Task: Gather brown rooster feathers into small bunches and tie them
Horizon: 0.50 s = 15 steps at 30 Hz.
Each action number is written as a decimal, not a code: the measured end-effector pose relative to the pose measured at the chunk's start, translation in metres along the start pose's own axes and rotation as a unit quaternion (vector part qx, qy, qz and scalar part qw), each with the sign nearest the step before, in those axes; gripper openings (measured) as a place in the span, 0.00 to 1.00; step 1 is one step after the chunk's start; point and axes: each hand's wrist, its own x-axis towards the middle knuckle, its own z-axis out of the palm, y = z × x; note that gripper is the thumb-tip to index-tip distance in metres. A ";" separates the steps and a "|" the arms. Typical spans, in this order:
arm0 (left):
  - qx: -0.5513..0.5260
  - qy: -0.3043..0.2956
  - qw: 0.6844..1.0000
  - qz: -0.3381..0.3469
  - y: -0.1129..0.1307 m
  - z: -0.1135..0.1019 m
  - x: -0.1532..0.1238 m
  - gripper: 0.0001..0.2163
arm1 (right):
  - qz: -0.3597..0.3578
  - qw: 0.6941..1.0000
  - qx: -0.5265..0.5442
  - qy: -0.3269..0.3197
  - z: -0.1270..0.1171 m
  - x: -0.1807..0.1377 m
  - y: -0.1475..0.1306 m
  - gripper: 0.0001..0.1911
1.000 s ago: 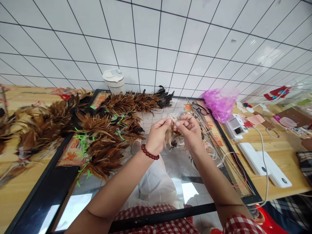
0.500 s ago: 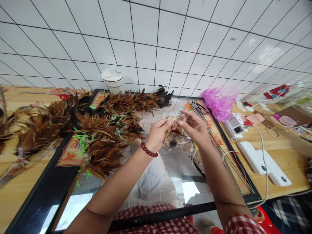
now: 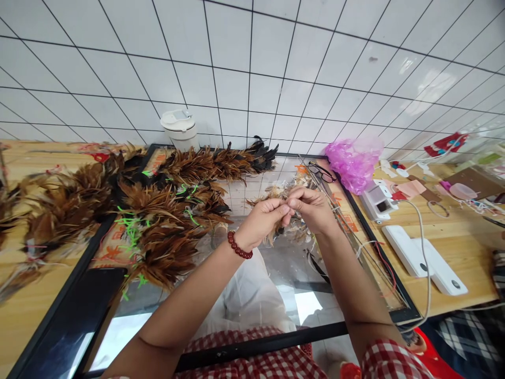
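Note:
My left hand (image 3: 263, 221), with a red bead bracelet (image 3: 239, 246) on the wrist, is closed round a small bunch of brown feathers (image 3: 263, 198) that I hold above the glass table top (image 3: 276, 273). My right hand (image 3: 311, 208) meets it fingertip to fingertip and pinches the same bunch at its top. More loose feathers and thin strings (image 3: 303, 231) lie on the glass just under and beyond my hands.
Tied bundles of brown and black feathers (image 3: 165, 216) with green cords fill the left of the table. A white lidded cup (image 3: 180, 128) stands by the tiled wall. Glasses (image 3: 321, 172), a pink plastic bag (image 3: 353, 163), white devices (image 3: 424, 259) and cables lie right. A dark phone (image 3: 79, 310) lies front left.
My hands have closed together again on the feather bunch after the right hand had drawn slightly away. The view has tilted down a little.

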 end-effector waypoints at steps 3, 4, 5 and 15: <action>0.054 -0.001 0.998 0.026 0.001 -0.002 -0.001 0.14 | -0.015 0.998 -0.034 0.049 0.005 0.000 0.000 0.11; 0.078 0.008 0.996 0.035 0.000 -0.002 -0.001 0.14 | -0.025 0.996 -0.048 0.070 0.007 0.001 0.001 0.12; 0.097 0.022 0.994 0.044 0.000 -0.003 -0.001 0.13 | -0.030 0.994 -0.052 0.089 0.011 0.001 0.001 0.12; 0.035 0.084 0.995 0.037 0.004 -0.016 0.005 0.10 | 0.021 0.993 -0.078 0.083 0.004 0.005 0.006 0.13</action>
